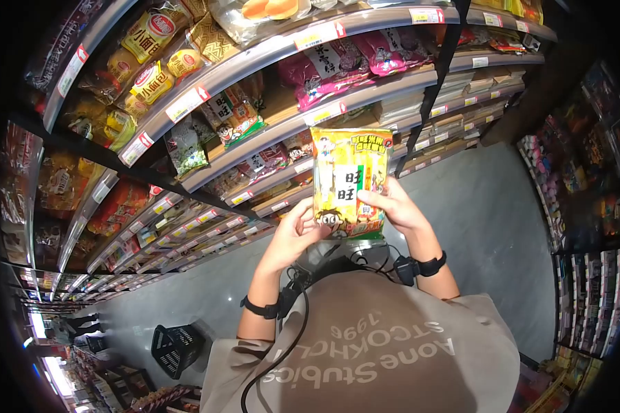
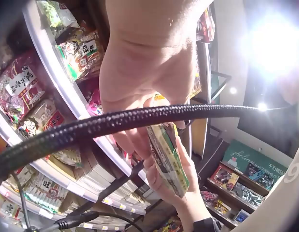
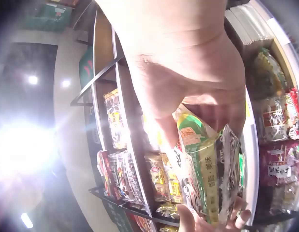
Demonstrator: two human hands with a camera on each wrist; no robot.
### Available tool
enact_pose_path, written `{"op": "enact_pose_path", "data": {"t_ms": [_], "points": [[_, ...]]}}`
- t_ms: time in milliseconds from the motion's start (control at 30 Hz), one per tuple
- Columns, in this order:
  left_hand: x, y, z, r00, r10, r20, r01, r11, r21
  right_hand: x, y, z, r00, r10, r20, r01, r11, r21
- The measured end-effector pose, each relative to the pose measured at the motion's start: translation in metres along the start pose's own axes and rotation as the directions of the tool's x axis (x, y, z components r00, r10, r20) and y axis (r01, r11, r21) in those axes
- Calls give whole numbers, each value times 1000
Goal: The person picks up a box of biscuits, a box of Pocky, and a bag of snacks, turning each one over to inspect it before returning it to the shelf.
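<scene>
A yellow and green snack bag (image 1: 344, 155) with Chinese characters and a cartoon child on its front is held upright before the chest. My left hand (image 1: 295, 233) grips its lower left side, with the thumb on the front. On the right edge, my right hand (image 1: 397, 208) grips it with the thumb across the front. From the right wrist view, the bag's narrow green side (image 3: 205, 169) shows between both hands. A black braided cable (image 2: 139, 116) crosses the left wrist view and hides part of the left fingers.
Shelves with price tags (image 1: 320, 36) curve along the left and front, carrying pink snack bags (image 1: 327, 72), bread packs (image 1: 151, 34) and a similar bag (image 1: 234, 113). A black basket (image 1: 176, 350) stands on the grey floor (image 1: 255, 255). More racks (image 1: 589, 296) line the right.
</scene>
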State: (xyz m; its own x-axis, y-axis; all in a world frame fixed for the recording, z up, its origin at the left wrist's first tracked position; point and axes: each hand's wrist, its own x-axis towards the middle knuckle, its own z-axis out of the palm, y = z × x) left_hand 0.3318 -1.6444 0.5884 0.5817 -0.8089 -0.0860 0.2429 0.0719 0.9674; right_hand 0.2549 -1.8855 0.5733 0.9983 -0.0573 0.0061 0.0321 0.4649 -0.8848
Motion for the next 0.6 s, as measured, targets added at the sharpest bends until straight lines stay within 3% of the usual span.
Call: {"op": "enact_pose_path", "data": {"t_ms": [167, 267, 367, 400, 467, 533, 600], "points": [[-7, -14, 8, 997, 48, -54, -52, 996, -68, -6, 11, -3, 998, 43, 54, -44, 999, 15], [-11, -14, 5, 999, 9, -34, -8, 1000, 13, -11, 9, 10, 981, -161, -110, 166, 985, 40], [-14, -9, 13, 984, 46, -172, -41, 999, 32, -30, -5, -6, 922, -280, -269, 187, 928, -323], [-15, -6, 16, 972, 69, -226, -45, 993, 110, -37, -11, -4, 896, -326, -302, 197, 901, -388], [-12, 4, 28, 942, 129, -308, -48, 965, 258, -45, -16, 0, 929, -272, -250, 149, 895, -421], [-13, 5, 40, 936, 189, -298, -73, 930, 360, -52, -16, 10, 952, -198, -233, 80, 896, -436], [-8, 23, 50, 932, 255, -257, -86, 845, 527, -51, -5, 17, 967, -186, -172, 57, 822, -567]]}}
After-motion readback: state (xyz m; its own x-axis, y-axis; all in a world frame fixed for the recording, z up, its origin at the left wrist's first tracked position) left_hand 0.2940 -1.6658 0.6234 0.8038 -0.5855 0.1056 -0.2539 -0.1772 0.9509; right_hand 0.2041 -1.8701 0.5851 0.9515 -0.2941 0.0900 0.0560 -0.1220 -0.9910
